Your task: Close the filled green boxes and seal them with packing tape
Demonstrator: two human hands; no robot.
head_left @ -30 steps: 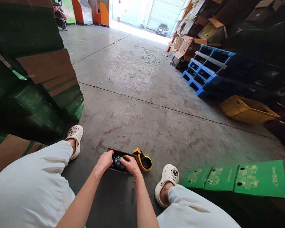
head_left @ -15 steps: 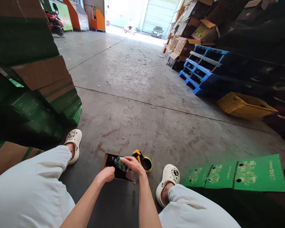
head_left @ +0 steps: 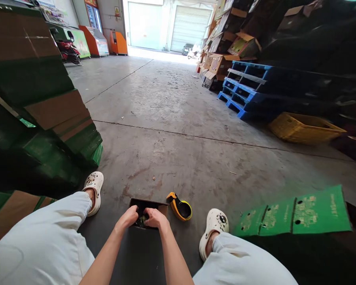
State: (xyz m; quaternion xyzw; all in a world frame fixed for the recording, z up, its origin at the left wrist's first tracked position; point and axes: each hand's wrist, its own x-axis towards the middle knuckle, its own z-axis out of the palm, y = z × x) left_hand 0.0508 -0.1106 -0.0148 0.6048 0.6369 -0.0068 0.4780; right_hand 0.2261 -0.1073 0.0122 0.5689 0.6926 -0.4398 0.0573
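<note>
A small open cardboard box (head_left: 163, 207) stands on the floor between my feet, its inside dark. My left hand (head_left: 128, 217) reaches over its left side with fingers curled down into it. My right hand (head_left: 154, 218) dips in from the right, fingers bent around the edge of a shiny clear plastic package (head_left: 141, 220) with dark and greenish contents. The package lies low in the box between both hands, mostly hidden. The fingertips of both hands are partly out of sight. Just right of the box lies a yellow and black tape dispenser (head_left: 180, 206).
Stacked green and brown cartons (head_left: 62, 111) rise at the left. A green printed carton flap (head_left: 293, 211) is at the right. Farther off stand a yellow crate (head_left: 305, 128), blue pallets (head_left: 243, 87) and piled cardboard boxes (head_left: 219, 63). My white clogs (head_left: 215, 229) flank the box.
The plastic package has gone from above the box down into it with my right hand. My left hand has moved up to the box's left side. The view has tilted up slightly.
</note>
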